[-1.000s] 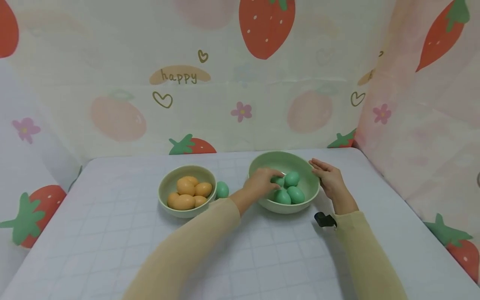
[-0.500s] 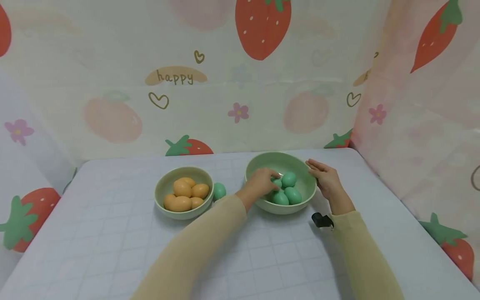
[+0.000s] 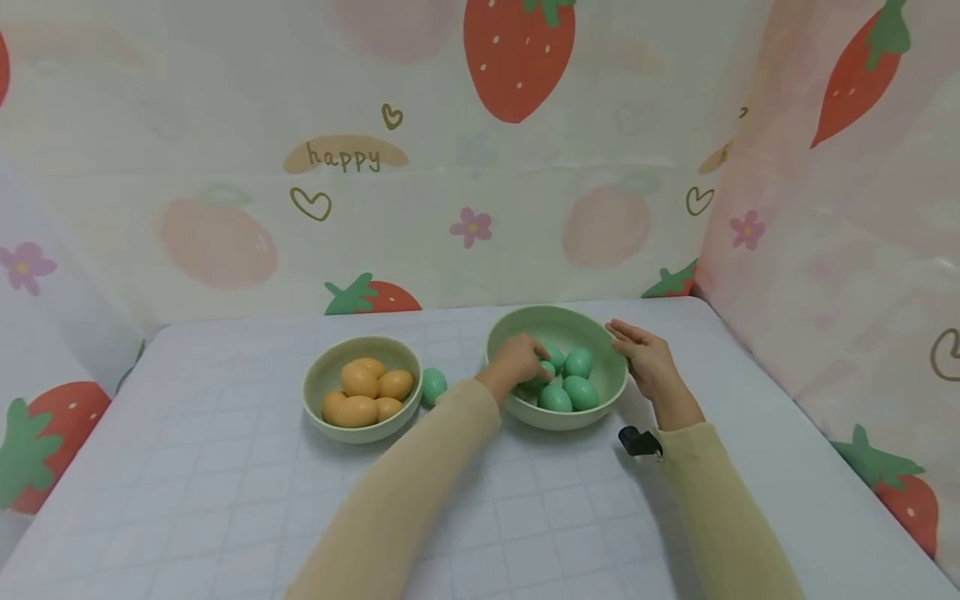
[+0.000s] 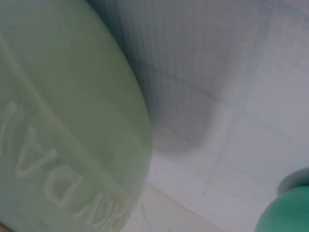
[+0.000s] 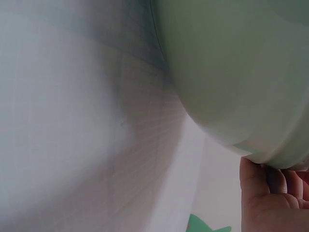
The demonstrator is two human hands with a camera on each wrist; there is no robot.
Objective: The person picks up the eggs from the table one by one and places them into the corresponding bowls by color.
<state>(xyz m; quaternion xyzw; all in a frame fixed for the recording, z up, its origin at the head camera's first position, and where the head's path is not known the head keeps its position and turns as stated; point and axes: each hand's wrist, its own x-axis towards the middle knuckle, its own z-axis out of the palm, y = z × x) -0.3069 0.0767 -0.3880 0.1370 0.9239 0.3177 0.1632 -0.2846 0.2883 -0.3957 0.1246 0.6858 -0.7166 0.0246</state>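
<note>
In the head view, my left hand reaches over the near left rim of the larger green bowl, its fingers and thumb pinching a green egg partly hidden by them. Several other green eggs lie inside. My right hand touches the bowl's right rim with extended fingers. In the right wrist view, the fingers meet the underside of that rim. The left wrist view shows a bowl's outer wall with raised letters, while the left hand is almost wholly out of that frame.
A smaller green bowl with several orange eggs stands to the left. One green egg lies on the table beside it, near the left sleeve. A strawberry-print cloth hangs behind the table.
The left fingers have shifted slightly within the larger bowl, and another green egg shows just behind them. The right hand stays at the rim. The whole head view has drifted leftward.
</note>
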